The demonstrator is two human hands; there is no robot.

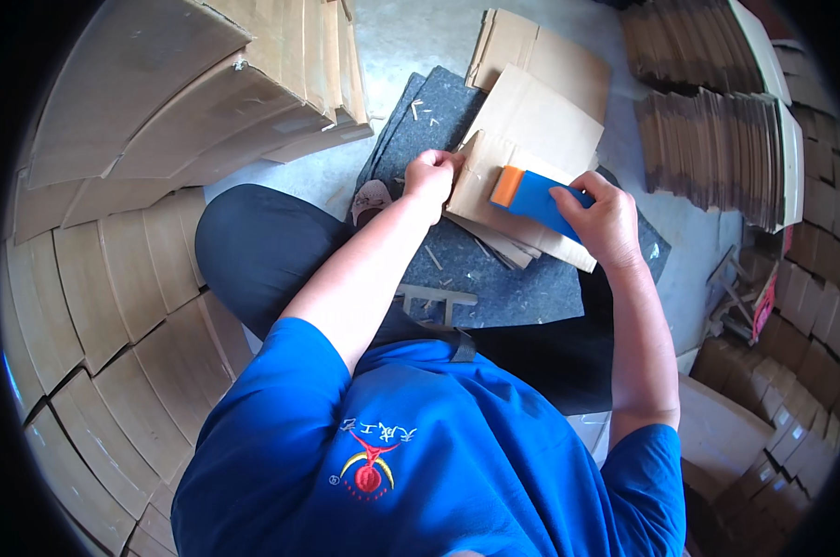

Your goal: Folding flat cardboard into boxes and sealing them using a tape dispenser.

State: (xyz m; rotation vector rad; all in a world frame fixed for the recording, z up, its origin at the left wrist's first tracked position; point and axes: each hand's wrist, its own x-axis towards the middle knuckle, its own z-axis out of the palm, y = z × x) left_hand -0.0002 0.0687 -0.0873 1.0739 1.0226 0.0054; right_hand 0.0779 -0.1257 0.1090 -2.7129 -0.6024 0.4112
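My left hand (433, 182) is closed with its fingers pinched at the left edge of a folded brown cardboard piece (476, 176). A flat blue rectangular tool (541, 204) with an orange end lies over that cardboard, orange end to the left. My right hand (607, 221) grips its right end, the thumb on top and the other fingers mostly hidden behind. Whether the tool presses on the cardboard I cannot tell. Under the folded piece, more flat cardboard (539, 111) reaches away toward the back. Several cardboard strips (499, 243) show beneath its near edge.
A dark grey felt mat (531, 295) with scraps lies under the work. Large stacked cardboard (160, 93) rises at the left. Bundles of flat cardboard (708, 153) stand at the far right, with more stacks (782, 399) nearer. A metal frame (731, 288) stands right of the mat.
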